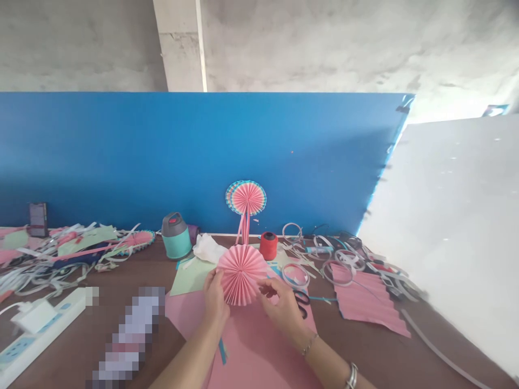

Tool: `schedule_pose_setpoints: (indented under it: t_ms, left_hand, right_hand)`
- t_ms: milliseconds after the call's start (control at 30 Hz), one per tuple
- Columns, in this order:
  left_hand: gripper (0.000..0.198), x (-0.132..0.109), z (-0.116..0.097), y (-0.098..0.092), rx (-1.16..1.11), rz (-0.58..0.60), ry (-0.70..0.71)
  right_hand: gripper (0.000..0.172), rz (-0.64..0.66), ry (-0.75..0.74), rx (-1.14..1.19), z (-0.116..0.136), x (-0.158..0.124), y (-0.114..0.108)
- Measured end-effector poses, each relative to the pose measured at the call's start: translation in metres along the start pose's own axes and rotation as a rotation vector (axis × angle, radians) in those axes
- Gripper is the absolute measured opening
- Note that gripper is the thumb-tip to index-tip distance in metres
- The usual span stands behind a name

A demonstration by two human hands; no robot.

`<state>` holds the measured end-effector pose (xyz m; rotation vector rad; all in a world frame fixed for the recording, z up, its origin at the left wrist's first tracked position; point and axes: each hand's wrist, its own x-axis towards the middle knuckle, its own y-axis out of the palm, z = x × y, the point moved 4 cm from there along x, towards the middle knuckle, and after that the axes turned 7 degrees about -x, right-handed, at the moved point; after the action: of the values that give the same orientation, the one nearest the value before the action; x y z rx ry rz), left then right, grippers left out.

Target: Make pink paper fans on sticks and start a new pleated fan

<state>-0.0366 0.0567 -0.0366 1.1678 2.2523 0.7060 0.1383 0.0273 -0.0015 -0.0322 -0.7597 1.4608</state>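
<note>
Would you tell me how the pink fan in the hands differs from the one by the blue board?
The held fan is plain pink; the standing fan has a striped blue-and-pink rim. The held fan is gripped by the left hand and right hand; the standing fan sits raised on pink strips against the blue board. Both are round pleated paper.

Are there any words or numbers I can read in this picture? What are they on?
No words or numbers can be read here.
The small dark box at far left: marks too blurred to read.
The long thing beside the power strip: blurred out, unreadable.
The pink paper fan: plain, no writing.
</note>
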Motion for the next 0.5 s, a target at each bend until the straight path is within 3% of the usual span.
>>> schedule_pose_setpoints:
  t_ms: [300, 500]
  left_hand:
    - [0.022, -0.011, 0.000, 0.003, -0.035, -0.043, -0.033]
    - [0.021, -0.007, -0.002, 0.004, -0.002, 0.027, -0.031]
  right_hand:
    - [0.019, 0.008, 0.115, 0.018, -0.009, -0.001, 0.006]
    - [0.019, -0.019, 0.037, -0.100, -0.018, 0.004, 0.001]
